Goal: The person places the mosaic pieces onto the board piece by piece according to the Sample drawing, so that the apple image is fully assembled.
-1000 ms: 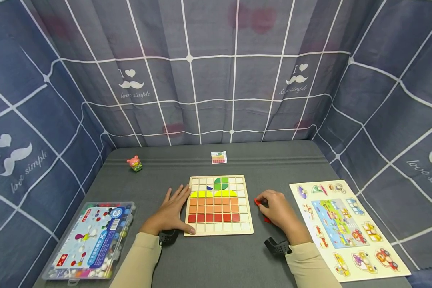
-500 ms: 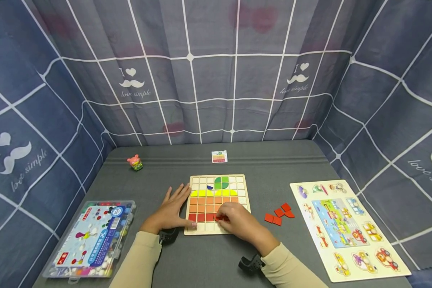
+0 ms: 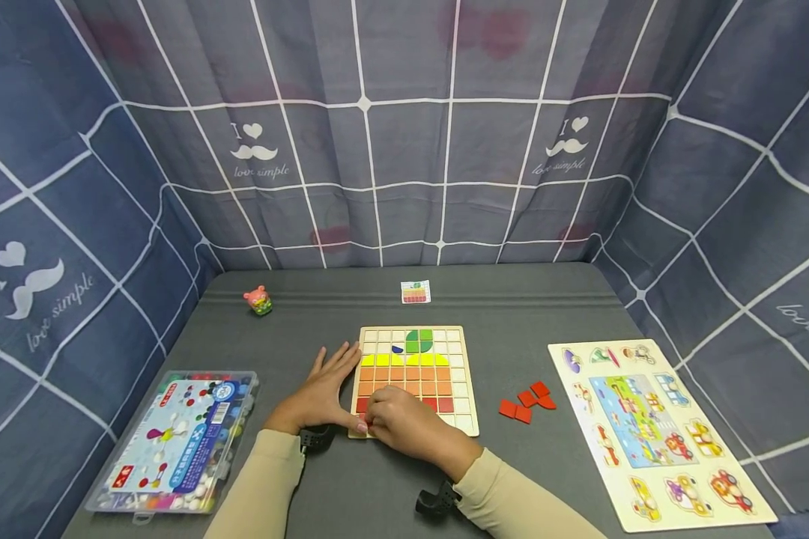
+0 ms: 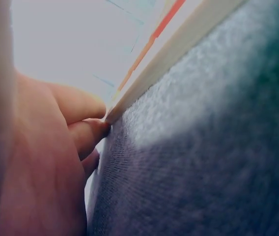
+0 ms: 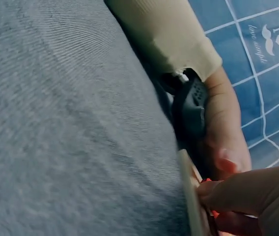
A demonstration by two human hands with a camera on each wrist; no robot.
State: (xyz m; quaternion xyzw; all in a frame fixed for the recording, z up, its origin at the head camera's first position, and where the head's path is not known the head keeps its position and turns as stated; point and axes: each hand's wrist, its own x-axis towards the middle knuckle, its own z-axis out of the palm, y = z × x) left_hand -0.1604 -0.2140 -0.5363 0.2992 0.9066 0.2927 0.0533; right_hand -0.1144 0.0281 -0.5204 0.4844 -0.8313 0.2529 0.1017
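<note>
A square wooden grid board [image 3: 472, 419] lies at mid-table, with rows of yellow, orange and red pieces and a green leaf shape near its top. My left hand [image 3: 318, 395] rests along its left edge, fingers spread, thumb at the lower left corner. In the left wrist view, fingertips [image 4: 97, 132] touch the board's side. My right hand [image 3: 404, 423] reaches over the lower left of the board and pinches a small red tile [image 5: 208, 181], mostly hidden by the fingers. That hand also covers part of the red row.
Several loose red tiles [image 3: 523, 414] lie right of the board. A small pattern card [image 3: 415, 292] and a pink-headed figurine [image 3: 258, 301] are at the back. A clear plastic case [image 3: 175, 442] stands left; a picture puzzle board [image 3: 620, 479] lies right.
My right hand has picked up a red tile from the right of the board and carried it left across to the board's lower left corner. My left hand stays at the left edge.
</note>
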